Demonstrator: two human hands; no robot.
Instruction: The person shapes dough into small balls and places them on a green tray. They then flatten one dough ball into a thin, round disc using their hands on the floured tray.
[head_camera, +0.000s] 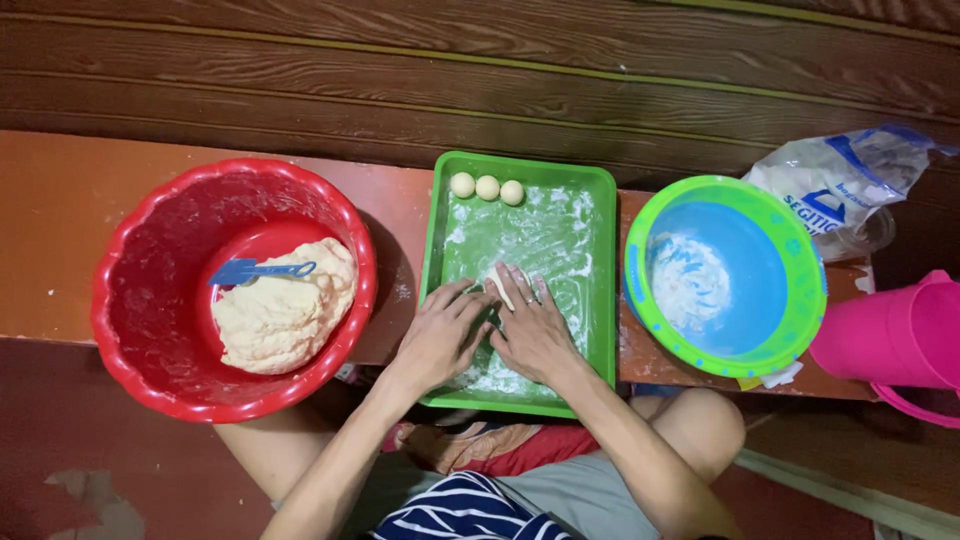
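Spanning a dark wood-panelled wall, red bench (60, 230) with floured green tray (600, 260).

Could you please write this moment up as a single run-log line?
left hand flat on dough strip | right hand flat on it | green tray floured, three dough balls | red basin holds dough mass

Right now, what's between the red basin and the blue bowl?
The green tray, floured, with both hands pressing dough on it, in the head view.
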